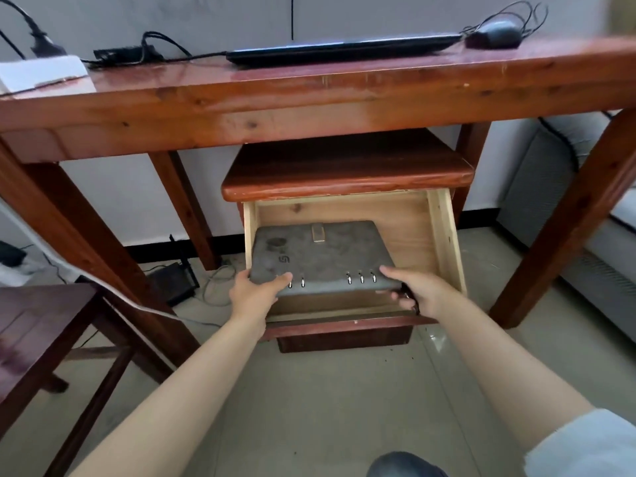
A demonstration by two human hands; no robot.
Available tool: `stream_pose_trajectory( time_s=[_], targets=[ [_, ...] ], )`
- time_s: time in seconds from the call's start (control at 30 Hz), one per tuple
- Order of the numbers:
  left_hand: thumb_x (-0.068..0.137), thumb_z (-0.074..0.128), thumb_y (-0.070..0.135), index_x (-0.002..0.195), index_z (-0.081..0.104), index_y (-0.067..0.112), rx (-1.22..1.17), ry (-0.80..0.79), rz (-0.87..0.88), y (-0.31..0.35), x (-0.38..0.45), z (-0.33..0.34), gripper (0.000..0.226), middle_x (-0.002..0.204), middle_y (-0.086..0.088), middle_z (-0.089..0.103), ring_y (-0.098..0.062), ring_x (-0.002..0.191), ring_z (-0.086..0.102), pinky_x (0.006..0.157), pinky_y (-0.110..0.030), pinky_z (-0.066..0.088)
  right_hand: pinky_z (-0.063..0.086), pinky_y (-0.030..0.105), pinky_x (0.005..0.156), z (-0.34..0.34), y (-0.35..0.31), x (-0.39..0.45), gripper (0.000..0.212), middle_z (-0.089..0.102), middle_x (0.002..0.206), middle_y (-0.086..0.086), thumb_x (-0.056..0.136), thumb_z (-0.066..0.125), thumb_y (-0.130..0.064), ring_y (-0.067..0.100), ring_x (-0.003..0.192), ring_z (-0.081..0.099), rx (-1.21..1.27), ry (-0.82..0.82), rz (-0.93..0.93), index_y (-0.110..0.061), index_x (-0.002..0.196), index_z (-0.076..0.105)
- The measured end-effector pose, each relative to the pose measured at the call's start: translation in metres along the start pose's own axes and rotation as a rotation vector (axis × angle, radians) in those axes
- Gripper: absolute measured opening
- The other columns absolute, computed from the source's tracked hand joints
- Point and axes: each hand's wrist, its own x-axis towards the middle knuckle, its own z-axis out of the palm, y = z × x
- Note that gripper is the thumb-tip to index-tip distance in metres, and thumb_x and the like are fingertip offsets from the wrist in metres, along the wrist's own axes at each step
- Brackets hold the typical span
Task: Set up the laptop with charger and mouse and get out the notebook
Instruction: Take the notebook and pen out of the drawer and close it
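Note:
A grey ring-bound notebook (321,254) with a clasp lies in the open wooden drawer (444,235) of a small cabinet under the desk. My left hand (256,292) grips its near left corner. My right hand (418,290) grips its near right corner. The notebook's near edge is lifted a little off the drawer floor. On the desk (309,98) above, a closed black laptop (344,49) lies flat with a cable plugged in at its left. The black charger brick (120,55) is to its left, and a black mouse (495,34) with a tangled cord sits to its right.
A white power strip (41,75) with a black plug is at the desk's left end. A dark wooden chair (44,328) stands at the left. A router and cables (175,280) lie on the tiled floor under the desk. A grey sofa (564,187) is at the right.

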Motion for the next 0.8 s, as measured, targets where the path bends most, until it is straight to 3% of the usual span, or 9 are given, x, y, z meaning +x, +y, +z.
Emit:
stream_pose_trajectory(
  time_s=[0.07, 0.13, 0.2, 0.33, 0.47, 0.53, 0.7, 0.8],
  targets=[
    [0.068, 0.081, 0.022, 0.136, 0.033, 0.015, 0.273, 0.006, 0.073, -0.004, -0.003, -0.004, 0.084, 0.138, -0.011, 0.034, -0.025, 0.127, 0.04, 0.107, -0.036, 0.037, 0.018, 0.009, 0.02, 0.009, 0.002, 0.002, 0.02, 0.06, 0.069, 0.01, 0.092, 0.055, -0.015, 0.001, 0.022, 0.036, 0.119, -0.047, 0.029, -0.008, 0.074, 0.054],
    [0.063, 0.083, 0.032, 0.142, 0.023, 0.025, 0.521, -0.008, 0.205, -0.005, -0.01, -0.003, 0.099, 0.141, -0.009, 0.022, -0.026, 0.13, 0.034, 0.11, -0.036, 0.032, 0.019, 0.008, 0.018, 0.007, 0.002, -0.002, 0.019, 0.067, 0.059, 0.011, 0.093, 0.052, -0.012, 0.0, 0.02, 0.032, 0.218, -0.089, 0.053, -0.006, 0.075, 0.054],
    [0.063, 0.082, 0.037, 0.14, 0.03, 0.027, 0.654, -0.014, 0.321, -0.008, -0.019, 0.0, 0.094, 0.142, -0.011, 0.02, -0.027, 0.132, 0.032, 0.111, -0.035, 0.031, 0.02, 0.009, 0.017, 0.002, 0.002, -0.01, 0.02, 0.069, 0.049, 0.01, 0.094, 0.049, -0.012, 0.0, 0.018, 0.03, 0.268, -0.11, 0.068, -0.005, 0.075, 0.053],
    [0.067, 0.08, 0.029, 0.132, 0.048, 0.018, 0.657, 0.015, 0.501, -0.018, -0.043, -0.008, 0.074, 0.141, -0.018, 0.025, -0.03, 0.13, 0.035, 0.11, -0.029, 0.029, 0.021, 0.008, 0.018, -0.008, 0.0, -0.039, 0.024, 0.07, 0.048, 0.008, 0.095, 0.045, -0.011, 0.0, 0.019, 0.03, 0.18, -0.152, 0.003, -0.003, 0.074, 0.055],
    [0.063, 0.083, 0.017, 0.128, 0.051, 0.005, 0.561, 0.098, 0.691, -0.025, -0.066, -0.022, 0.073, 0.134, -0.028, 0.029, -0.028, 0.124, 0.035, 0.106, -0.027, 0.025, 0.022, 0.006, 0.021, -0.008, 0.004, -0.067, 0.021, 0.07, 0.051, 0.005, 0.094, 0.042, -0.004, -0.002, 0.023, 0.03, 0.08, -0.232, -0.175, -0.005, 0.081, 0.058],
    [0.064, 0.083, 0.015, 0.128, 0.049, 0.002, 0.57, 0.128, 0.732, -0.023, -0.071, -0.025, 0.073, 0.133, -0.031, 0.028, -0.035, 0.126, 0.033, 0.109, -0.031, 0.025, 0.022, 0.006, 0.022, -0.004, 0.001, -0.073, 0.02, 0.071, 0.052, 0.006, 0.094, 0.04, -0.001, -0.002, 0.023, 0.03, 0.042, -0.257, -0.261, -0.008, 0.083, 0.056],
    [0.072, 0.077, 0.022, 0.131, 0.045, 0.002, 0.6, 0.167, 0.819, 0.014, -0.057, -0.025, 0.07, 0.138, -0.03, 0.025, -0.04, 0.13, 0.031, 0.114, -0.042, 0.03, 0.019, 0.008, 0.023, 0.01, -0.031, -0.06, 0.018, 0.062, 0.06, 0.004, 0.094, 0.04, -0.002, -0.002, 0.024, 0.029, 0.094, -0.242, -0.364, -0.01, 0.084, 0.052],
    [0.078, 0.07, 0.031, 0.134, 0.042, 0.011, 0.744, 0.186, 0.83, 0.044, -0.037, -0.019, 0.066, 0.141, -0.028, 0.027, -0.04, 0.13, 0.031, 0.111, -0.045, 0.03, 0.02, 0.009, 0.022, 0.016, -0.057, -0.044, 0.017, 0.064, 0.054, 0.0, 0.095, 0.043, -0.007, -0.001, 0.024, 0.03, 0.134, -0.2, -0.359, -0.01, 0.082, 0.053]
  ],
)
